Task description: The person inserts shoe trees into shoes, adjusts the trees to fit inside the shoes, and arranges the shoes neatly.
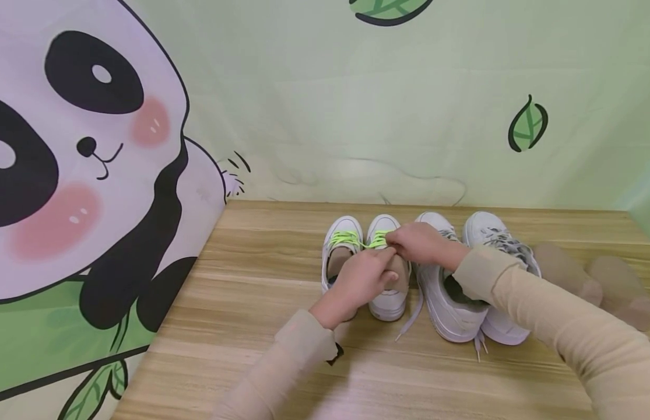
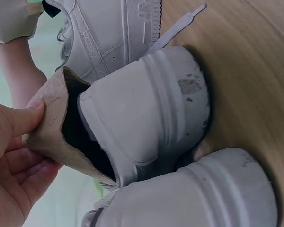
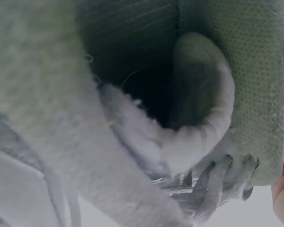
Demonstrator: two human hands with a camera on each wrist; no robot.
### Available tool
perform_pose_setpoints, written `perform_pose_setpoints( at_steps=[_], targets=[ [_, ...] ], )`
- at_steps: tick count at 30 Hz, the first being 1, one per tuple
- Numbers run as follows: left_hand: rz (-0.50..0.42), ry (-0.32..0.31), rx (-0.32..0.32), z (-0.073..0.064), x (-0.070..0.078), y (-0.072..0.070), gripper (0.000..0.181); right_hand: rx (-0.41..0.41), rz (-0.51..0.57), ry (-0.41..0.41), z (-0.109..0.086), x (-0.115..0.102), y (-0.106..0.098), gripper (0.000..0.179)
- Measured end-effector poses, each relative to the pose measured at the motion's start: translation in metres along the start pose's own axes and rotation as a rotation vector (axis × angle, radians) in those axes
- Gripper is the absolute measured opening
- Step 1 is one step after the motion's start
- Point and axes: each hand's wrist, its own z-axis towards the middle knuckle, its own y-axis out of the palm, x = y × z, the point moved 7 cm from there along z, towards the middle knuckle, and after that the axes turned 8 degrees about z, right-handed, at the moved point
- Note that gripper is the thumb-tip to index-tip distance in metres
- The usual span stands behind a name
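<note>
Nearest come two beige sleeves, the left sleeve (image 1: 283,364) low in the head view and the right sleeve (image 1: 555,315) reaching across from the lower right. A small black thing (image 1: 335,354) shows beside the left cuff, too hidden to name. Loose gray laces (image 1: 410,319) trail on the wooden surface (image 1: 241,315) by the heels of a larger pair of white shoes (image 1: 505,326), which the right forearm crosses above. Just left of them, toes pointing away, stands a smaller white shoe (image 1: 390,304) with a brown insert (image 2: 51,130) standing up in its mouth. The left hand (image 1: 358,280) pinches that insert's edge, thumb on one face and fingers on the other (the left wrist view shows it best). Two rounded tan objects (image 1: 566,274) lie right of the larger pair. A little farther off, the right hand (image 1: 419,240) bends its fingers by the green laces (image 1: 377,240); whether they grasp anything, I cannot tell. The matching white shoe (image 1: 347,224) stands close alongside, also holding something brown. Behind everything hangs a pale green backdrop (image 1: 293,76), printed with leaves (image 1: 528,125) and a panda (image 1: 67,140).
</note>
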Motion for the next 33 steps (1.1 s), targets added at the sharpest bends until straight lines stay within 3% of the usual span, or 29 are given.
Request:
perform_pose_setpoints(
  at_steps=[5,12,22,33],
  targets=[
    [-0.046,-0.01,0.04,-0.004,-0.003,0.001,0.045,-0.012,0.013,0.032,-0.004,0.005,0.0,0.011],
    [-0.083,-0.041,0.108,-0.008,-0.004,0.002,0.041,-0.005,0.012,-0.011,-0.004,0.0,-0.001,0.019],
    [-0.009,-0.027,0.256,-0.012,-0.001,0.0,0.039,0.011,0.019,-0.056,-0.005,-0.007,-0.004,0.019],
    [0.04,-0.069,0.31,-0.01,-0.004,0.006,0.038,0.002,0.001,-0.042,-0.004,-0.007,-0.002,0.019]
  ],
)
